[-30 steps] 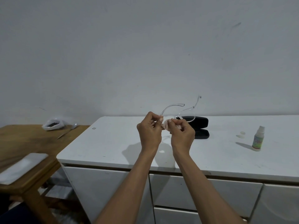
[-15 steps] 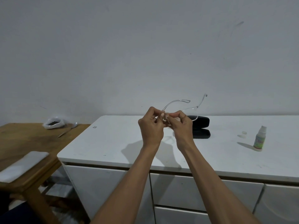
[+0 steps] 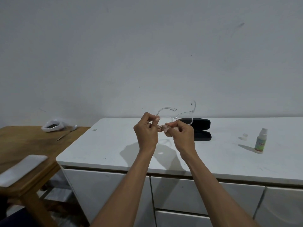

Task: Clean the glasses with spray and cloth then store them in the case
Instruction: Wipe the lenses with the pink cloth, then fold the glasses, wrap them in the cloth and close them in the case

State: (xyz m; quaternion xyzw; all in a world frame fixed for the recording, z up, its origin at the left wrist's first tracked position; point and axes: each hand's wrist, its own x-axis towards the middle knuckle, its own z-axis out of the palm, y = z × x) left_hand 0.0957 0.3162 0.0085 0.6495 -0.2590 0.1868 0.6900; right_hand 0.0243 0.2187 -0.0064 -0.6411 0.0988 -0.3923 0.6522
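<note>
In the middle of the frame, we pinch the clear plastic glasses [image 3: 173, 116] in our left hand [image 3: 146, 131] and rub them with the small pink cloth [image 3: 165, 128] squeezed in our right hand [image 3: 181, 134], so wiping is under way, while the open black case [image 3: 200, 128] waits just behind and the little spray bottle [image 3: 260, 140] stands at the right.

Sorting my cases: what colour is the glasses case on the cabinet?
Black, inside and out; the open case shows best in the head view.

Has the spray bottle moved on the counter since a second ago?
No. The spray bottle stands beside the small cap, right of the black case, as before.
</note>
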